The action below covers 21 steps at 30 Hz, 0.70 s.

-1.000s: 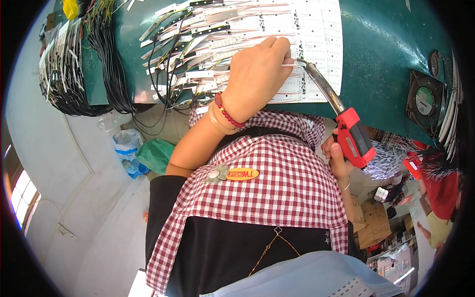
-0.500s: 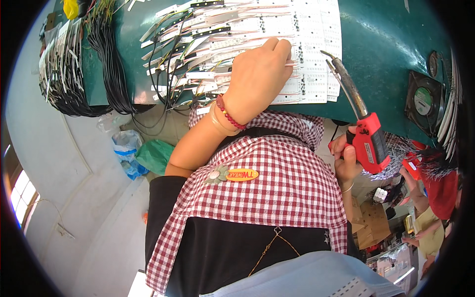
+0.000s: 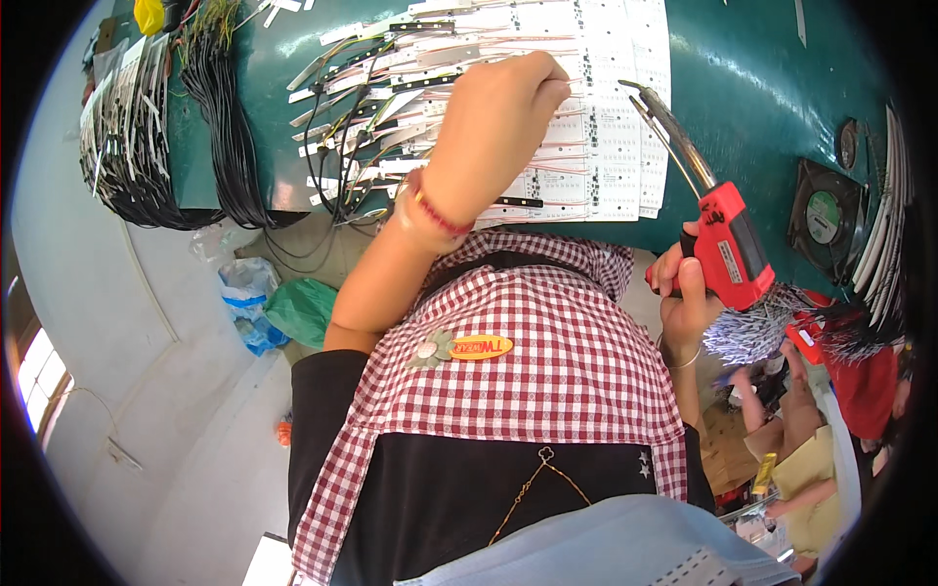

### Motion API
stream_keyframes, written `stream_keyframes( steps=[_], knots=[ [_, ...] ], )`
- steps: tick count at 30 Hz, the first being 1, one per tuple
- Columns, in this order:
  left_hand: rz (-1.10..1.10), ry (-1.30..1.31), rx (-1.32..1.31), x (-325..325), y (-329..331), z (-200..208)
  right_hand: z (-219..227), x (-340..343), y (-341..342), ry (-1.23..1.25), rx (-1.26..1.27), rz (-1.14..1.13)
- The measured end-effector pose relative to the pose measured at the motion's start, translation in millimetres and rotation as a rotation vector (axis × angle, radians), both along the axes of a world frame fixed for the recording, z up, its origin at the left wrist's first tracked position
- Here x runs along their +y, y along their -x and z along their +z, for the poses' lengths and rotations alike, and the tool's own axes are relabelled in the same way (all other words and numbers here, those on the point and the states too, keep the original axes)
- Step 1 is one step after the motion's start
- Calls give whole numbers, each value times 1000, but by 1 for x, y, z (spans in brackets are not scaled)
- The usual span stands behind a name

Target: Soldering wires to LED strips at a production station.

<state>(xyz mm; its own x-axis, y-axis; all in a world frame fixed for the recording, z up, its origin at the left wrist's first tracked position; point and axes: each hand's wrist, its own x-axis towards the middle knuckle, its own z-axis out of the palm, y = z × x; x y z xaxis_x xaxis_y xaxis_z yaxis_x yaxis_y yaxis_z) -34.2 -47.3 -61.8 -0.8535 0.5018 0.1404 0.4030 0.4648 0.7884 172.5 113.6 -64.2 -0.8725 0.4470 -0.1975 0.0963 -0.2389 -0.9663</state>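
My left hand [image 3: 503,122] reaches over the white circuit boards [image 3: 620,146] with its thumb and fingertips pinched at a thin wire; the fingers hide most of what they hold. My right hand [image 3: 684,283] is wrapped round the handle of a red and black soldering gun [image 3: 733,244]. The gun's metal tip points up and left, above the boards' right part and apart from my left fingers. Thin pale and reddish wires run from the boards to several narrow LED strips [image 3: 420,83] on the left, some of them black. Black cables lie across these strips.
Bundled black cables [image 3: 220,117] and a stack of wired strips [image 3: 127,137] hang over the green table's [image 3: 733,59] left edge. At the right are a square fan [image 3: 826,210] and bundles of grey wires [image 3: 884,225]. Plastic bags [image 3: 303,308] lie below. Another person [image 3: 806,479] sits at the lower right.
My left hand has moved up to a wire farther along the boards. The soldering gun has risen with my right hand, its tip shifting slightly left. A black strip now shows below my left wrist.
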Motion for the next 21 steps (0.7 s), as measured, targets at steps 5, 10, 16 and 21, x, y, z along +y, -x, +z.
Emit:
stream_keyframes(
  steps=[5,10,16,21],
  knots=[
    [-92,189,-11,9,7,-18,1,-3,5,-6,-59,11],
    [-68,300,43,12,3,-24,-2,-2,9,4,-120,49],
    [-64,372,109,15,5,-20,1,-1,13,-28,-158,58],
    [-83,314,94,16,6,-19,1,-1,10,-29,-178,44]
  ],
)
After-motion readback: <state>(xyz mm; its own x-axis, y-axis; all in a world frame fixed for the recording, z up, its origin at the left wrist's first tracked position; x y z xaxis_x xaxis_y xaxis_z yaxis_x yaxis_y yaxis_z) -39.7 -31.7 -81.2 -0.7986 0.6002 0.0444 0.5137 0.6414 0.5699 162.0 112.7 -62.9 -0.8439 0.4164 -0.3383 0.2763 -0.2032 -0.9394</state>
